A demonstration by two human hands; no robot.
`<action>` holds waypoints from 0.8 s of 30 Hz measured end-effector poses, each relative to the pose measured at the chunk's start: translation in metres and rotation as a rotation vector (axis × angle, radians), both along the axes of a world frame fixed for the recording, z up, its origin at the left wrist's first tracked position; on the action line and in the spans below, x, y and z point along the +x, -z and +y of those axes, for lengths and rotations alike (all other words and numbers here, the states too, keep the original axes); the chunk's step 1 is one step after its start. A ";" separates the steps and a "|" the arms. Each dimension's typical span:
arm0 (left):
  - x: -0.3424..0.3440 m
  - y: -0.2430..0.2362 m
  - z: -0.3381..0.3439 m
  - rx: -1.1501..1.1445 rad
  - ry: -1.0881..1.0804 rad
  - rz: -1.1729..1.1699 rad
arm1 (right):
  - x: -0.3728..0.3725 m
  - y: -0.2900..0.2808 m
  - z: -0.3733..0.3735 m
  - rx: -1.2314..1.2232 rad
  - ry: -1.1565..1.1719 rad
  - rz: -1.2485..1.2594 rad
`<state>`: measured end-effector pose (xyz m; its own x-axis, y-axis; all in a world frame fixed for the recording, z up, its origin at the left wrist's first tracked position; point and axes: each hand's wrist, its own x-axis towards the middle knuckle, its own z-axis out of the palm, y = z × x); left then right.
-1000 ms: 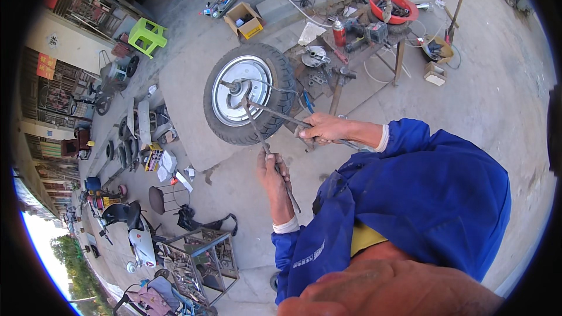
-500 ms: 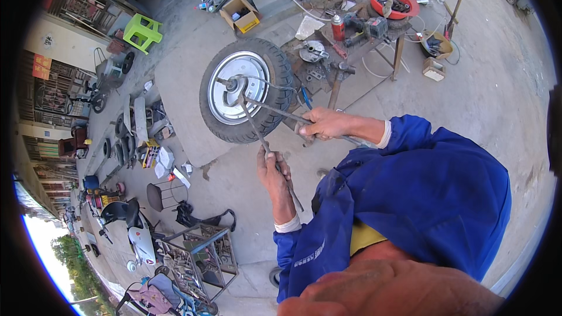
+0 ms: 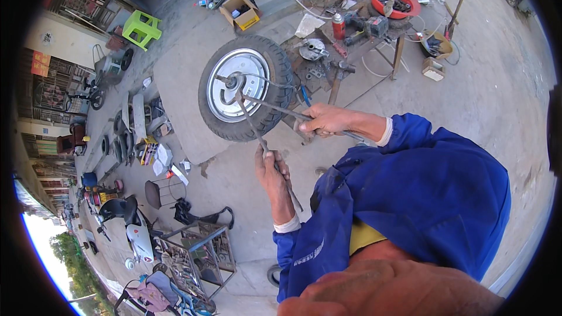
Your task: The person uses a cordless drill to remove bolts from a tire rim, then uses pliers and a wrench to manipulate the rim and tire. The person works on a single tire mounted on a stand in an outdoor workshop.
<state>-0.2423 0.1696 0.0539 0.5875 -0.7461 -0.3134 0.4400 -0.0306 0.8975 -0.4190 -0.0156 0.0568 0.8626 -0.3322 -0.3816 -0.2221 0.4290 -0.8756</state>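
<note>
Head view: metal rack (image 3: 207,239) of jumbled metal pieces (image 3: 175,263); tyred wheel (image 3: 277,82) upper centre; tongs (image 3: 250,120) by its hub (image 3: 232,82), left hand (image 3: 272,171) and right hand (image 3: 328,120) gripping them, fingers curled; red basin (image 3: 406,15) of dark parts (image 3: 399,4); cardboard box (image 3: 249,21) holding dark items (image 3: 238,11).

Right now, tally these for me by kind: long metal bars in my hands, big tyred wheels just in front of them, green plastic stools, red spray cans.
Long dark metal bars: 2, one in the left hand, one in the right hand
Black-tyred wheel with silver metal hub: 1
Bright green plastic stool: 1
Red cylindrical spray can: 1
Total: 5
</note>
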 end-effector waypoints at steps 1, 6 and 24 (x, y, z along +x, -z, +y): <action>-0.001 0.000 0.000 0.007 0.003 0.005 | 0.001 0.001 0.001 0.011 -0.003 0.000; -0.015 0.005 -0.009 0.025 -0.038 0.023 | 0.007 0.016 0.022 0.091 0.040 -0.045; -0.008 0.040 -0.021 0.154 0.246 -0.080 | 0.003 0.044 0.025 0.963 -0.270 -0.283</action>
